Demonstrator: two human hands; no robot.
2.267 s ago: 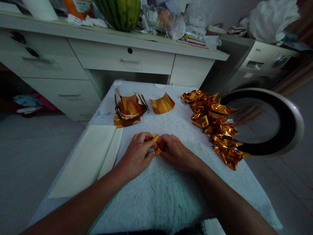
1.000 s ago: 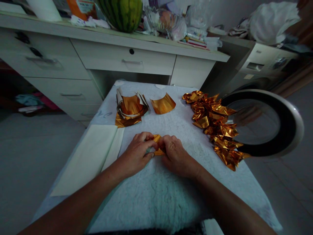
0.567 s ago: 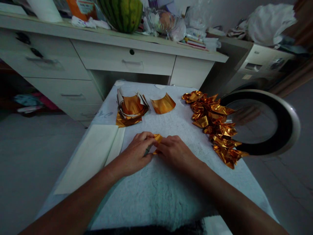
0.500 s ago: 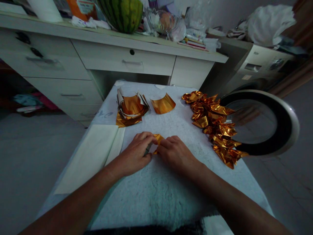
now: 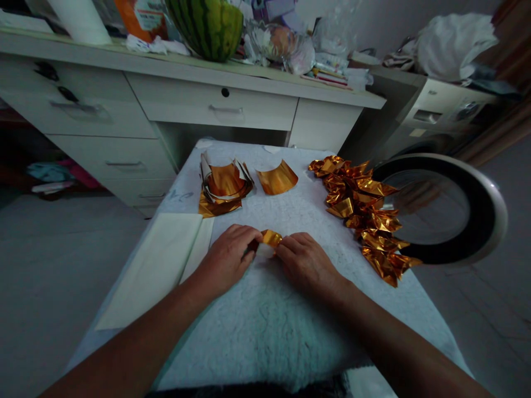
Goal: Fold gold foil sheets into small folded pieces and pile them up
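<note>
A small piece of gold foil paper (image 5: 271,238) is stretched between my two hands over the cloth-covered table (image 5: 265,342). My left hand (image 5: 230,254) pinches its left end, and my right hand (image 5: 306,260) grips its right end with curled fingers. Beyond them lies a single curved gold sheet (image 5: 277,178). To its left sits a stack of curled gold sheets (image 5: 226,181) with pale undersides. Along the right edge runs a pile of crumpled, folded gold foil pieces (image 5: 360,204).
Pale folded sheets (image 5: 153,265) lie at the table's left. Behind stands a white drawer counter (image 5: 215,102) carrying a cut watermelon (image 5: 207,27), plastic bags and papers. A washing machine's open round door (image 5: 485,210) adjoins the right edge.
My hands have moved slightly apart, and more of the gold foil shows between them. The view has shifted slightly.
</note>
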